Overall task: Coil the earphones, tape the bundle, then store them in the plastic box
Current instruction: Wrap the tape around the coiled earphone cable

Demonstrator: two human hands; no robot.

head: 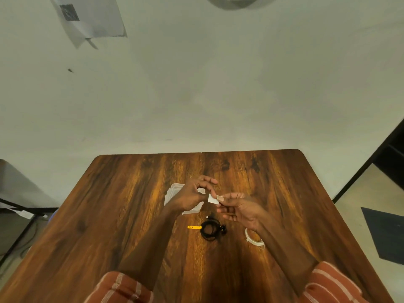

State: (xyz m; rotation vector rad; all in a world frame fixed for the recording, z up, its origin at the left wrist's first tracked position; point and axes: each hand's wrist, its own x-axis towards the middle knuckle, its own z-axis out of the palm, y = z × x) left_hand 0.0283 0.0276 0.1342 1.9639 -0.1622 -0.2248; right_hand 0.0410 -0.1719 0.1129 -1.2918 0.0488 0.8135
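The black earphones (211,229) lie coiled on the wooden table (113,215), with a yellow strap (194,227) sticking out to their left. Above them my right hand (239,209) pinches a short white piece of tape (212,199) between thumb and forefinger. My left hand (192,196) is just left of the tape, fingers curled, its fingertips close to the tape's edge; contact is unclear. The clear plastic box (173,191) sits behind and partly under my left hand. The white tape roll (253,239) lies under my right wrist, partly hidden.
The table's far edge meets a pale wall. A dark stand and cables are on the floor at the left. A dark mat (384,235) and a black frame are at the right. Bare wood surrounds the objects.
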